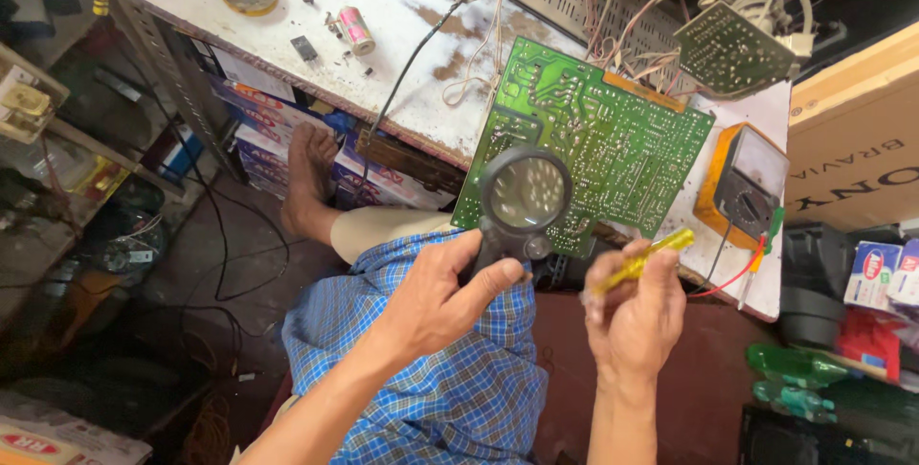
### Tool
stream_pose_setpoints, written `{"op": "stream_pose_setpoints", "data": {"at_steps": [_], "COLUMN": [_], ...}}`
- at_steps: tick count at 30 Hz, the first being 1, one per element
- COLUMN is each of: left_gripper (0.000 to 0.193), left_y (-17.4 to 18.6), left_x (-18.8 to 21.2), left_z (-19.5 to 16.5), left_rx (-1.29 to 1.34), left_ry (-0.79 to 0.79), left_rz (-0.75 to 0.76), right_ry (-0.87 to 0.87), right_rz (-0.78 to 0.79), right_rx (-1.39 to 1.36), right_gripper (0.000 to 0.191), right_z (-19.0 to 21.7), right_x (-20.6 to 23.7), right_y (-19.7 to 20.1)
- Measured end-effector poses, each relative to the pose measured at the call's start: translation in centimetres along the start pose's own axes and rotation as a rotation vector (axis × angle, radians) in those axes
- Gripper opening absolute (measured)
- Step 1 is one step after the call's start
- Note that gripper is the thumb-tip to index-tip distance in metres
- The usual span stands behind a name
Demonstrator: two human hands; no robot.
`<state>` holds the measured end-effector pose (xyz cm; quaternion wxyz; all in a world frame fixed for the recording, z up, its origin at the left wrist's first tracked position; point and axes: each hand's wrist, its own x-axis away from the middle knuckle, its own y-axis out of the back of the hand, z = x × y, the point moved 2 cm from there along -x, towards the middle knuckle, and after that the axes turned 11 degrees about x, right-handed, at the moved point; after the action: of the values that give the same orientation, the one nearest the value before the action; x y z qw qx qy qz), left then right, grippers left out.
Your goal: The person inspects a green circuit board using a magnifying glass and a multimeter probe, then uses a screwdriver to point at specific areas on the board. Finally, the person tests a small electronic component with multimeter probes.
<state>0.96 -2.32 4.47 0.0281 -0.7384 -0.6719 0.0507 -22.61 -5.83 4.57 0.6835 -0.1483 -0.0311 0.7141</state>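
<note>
The board [584, 144] leans tilted against the desk [421, 5] edge, solder side up, its lower edge near your lap, so the tracks face you. Your left hand [431, 297] holds the magnifier [524, 195] over the board's lower left corner, fingers wrapped round its handle, lens flat to the tracks for a clear view. Your right hand [637, 312] pinches a yellow screwdriver [643, 260], fingers closed on it, tip aimed toward the lens. A meter [747, 182] lies just right of the board, within reach.

White bench top [402, 5] lies mostly open; wires [661, 53] and the orange multimeter [742, 182] probably crowd the right.
</note>
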Motion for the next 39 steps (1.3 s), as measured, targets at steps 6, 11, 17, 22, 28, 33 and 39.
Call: {"op": "stream_pose_setpoints", "data": {"at_steps": [6, 11, 17, 22, 28, 33, 39], "left_gripper": [0.032, 0.034, 0.040, 0.036, 0.035, 0.034, 0.033], "left_y": [0.5, 0.7, 0.5, 0.4, 0.5, 0.6, 0.8], "left_x": [-0.4, -0.7, -0.6, -0.5, -0.5, -0.6, -0.6], "left_z": [0.0, 0.2, 0.4, 0.4, 0.2, 0.4, 0.3], "left_rx": [0.074, 0.099, 0.116, 0.186, 0.225, 0.223, 0.171], "left_ry": [-0.165, -0.070, -0.119, -0.165, -0.170, -0.155, -0.162], "left_rz": [-0.062, -0.072, -0.072, -0.056, -0.034, -0.030, -0.041], "right_ry": [0.030, 0.284, 0.459, 0.676, 0.712, 0.701, 0.688], "right_rz": [0.032, 0.104, 0.083, 0.228, 0.340, 0.319, 0.356], "right_rx": [0.045, 0.444, 0.991, 1.111, 1.042, 1.073, 1.033], "right_gripper": [0.023, 0.019, 0.010, 0.022, 0.027, 0.028, 0.030], "right_z": [0.2, -0.4, -0.5, 0.1, 0.0, -0.3, -0.3], "right_x": [-4.0, -6.1, -7.1, -8.5, -9.4, -9.6, -9.8], "right_y": [-2.3, -4.9, -7.0, -7.8, -7.7, -7.5, -7.4]}}
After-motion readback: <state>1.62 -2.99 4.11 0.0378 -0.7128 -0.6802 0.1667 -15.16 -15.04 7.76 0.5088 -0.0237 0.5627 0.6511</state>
